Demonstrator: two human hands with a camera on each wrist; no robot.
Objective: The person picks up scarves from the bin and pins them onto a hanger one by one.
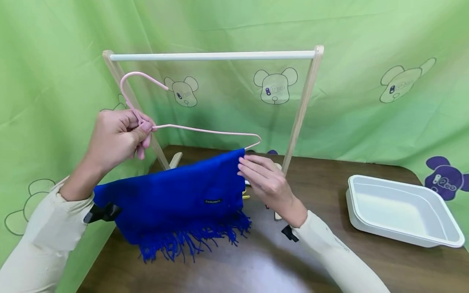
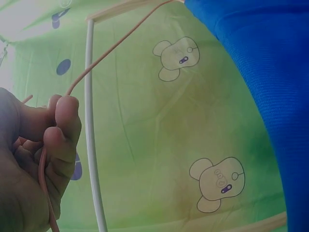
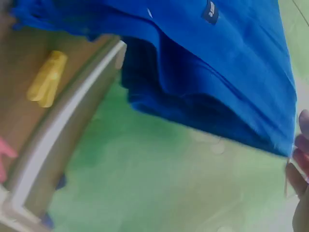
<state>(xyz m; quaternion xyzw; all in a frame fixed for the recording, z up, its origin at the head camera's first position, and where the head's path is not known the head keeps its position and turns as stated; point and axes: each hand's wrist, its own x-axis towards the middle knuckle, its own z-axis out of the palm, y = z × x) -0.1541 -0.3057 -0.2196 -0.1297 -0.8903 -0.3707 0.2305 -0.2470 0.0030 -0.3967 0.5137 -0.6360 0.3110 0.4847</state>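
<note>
My left hand (image 1: 113,138) grips a pink wire hanger (image 1: 141,73) at the neck, just below its hook, thumb against the wire. Over the hanger's lower bar hangs a folded blue scarf (image 1: 172,187), with a small dark label and fringe along the bottom. The hanger's right end sticks out bare beyond the cloth. At the scarf's upper right edge, my right hand (image 1: 269,183) touches the cloth with nearly straight fingers. The right wrist view shows thumb and fingers (image 3: 301,145) beside the scarf's corner. In the left wrist view the scarf (image 2: 260,63) hangs away from the left hand.
Behind the hands stands a wooden rack with a white rail (image 1: 212,56). A white tub (image 1: 388,211) sits on the brown table (image 1: 329,260) at the right. A yellow clip (image 3: 48,79) and something pink (image 3: 5,154) lie below the scarf. Green curtains surround the table.
</note>
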